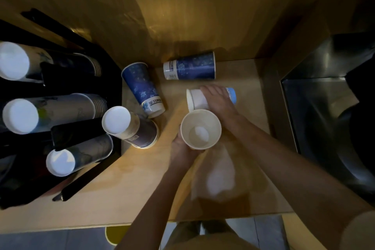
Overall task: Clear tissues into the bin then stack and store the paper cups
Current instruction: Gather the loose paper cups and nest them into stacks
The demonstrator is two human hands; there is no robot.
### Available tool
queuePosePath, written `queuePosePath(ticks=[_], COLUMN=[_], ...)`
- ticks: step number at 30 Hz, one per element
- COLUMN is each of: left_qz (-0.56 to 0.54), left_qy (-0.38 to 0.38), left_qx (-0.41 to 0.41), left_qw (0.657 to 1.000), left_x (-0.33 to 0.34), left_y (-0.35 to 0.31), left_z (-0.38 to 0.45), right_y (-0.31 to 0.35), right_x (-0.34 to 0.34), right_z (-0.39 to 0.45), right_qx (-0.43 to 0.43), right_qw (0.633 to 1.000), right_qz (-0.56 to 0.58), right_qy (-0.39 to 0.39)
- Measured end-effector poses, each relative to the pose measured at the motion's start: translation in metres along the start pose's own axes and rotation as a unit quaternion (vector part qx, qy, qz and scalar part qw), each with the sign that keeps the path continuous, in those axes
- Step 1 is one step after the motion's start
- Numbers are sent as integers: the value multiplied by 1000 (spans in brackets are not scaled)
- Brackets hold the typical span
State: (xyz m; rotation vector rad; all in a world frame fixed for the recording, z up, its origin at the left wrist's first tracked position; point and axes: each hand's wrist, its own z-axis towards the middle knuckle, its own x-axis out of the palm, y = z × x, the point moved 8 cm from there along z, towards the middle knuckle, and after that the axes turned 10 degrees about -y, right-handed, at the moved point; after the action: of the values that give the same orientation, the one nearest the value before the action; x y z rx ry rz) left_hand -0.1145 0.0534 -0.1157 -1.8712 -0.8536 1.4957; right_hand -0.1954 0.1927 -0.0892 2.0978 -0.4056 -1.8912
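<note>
On the wooden counter [142,199], left hand [182,146] gripping an upright white-lined paper cup [200,129], right hand [218,99] clasping a toppled pale-blue cup [197,99], two dark-blue floral cups [190,66] lying beside.

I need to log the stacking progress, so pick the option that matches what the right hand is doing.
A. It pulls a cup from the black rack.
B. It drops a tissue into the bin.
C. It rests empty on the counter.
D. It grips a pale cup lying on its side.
D: the right hand is closed over a white and light-blue cup lying on its side on the counter, while the left hand holds an upright open cup.
</note>
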Motion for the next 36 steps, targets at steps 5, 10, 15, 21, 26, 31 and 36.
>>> queuePosePath(ticks=[5, 10, 15, 21, 26, 31, 36], left_qz=[14, 31, 25, 15, -11, 11, 10], left_qy=[-10, -13, -13, 1, 17, 27, 43], left_qx=[17, 17, 31, 28, 29, 34, 28], left_qw=[1000, 999, 999, 999, 999, 999, 999], left_x=[1, 4, 5, 1, 1, 1, 1], left_y=[2, 8, 4, 0, -4, -2, -3], left_z=[1, 3, 2, 1, 0, 1, 0], right_y=[-11, -6, 20, 45, 41, 40, 48], right_x=[-41, -135, -166, -109, -81, -57, -51], right_z=[-15, -39, -85, -113, -128, -137, -138], right_qx=[85, 157, 121, 85, 107, 100, 148], right_qw=[988, 903, 803, 859, 913, 963, 964], right_qz=[84, 316, 521, 464, 348, 224, 189], right_qy=[-95, -244, -263, -201, -182, -112, -113])
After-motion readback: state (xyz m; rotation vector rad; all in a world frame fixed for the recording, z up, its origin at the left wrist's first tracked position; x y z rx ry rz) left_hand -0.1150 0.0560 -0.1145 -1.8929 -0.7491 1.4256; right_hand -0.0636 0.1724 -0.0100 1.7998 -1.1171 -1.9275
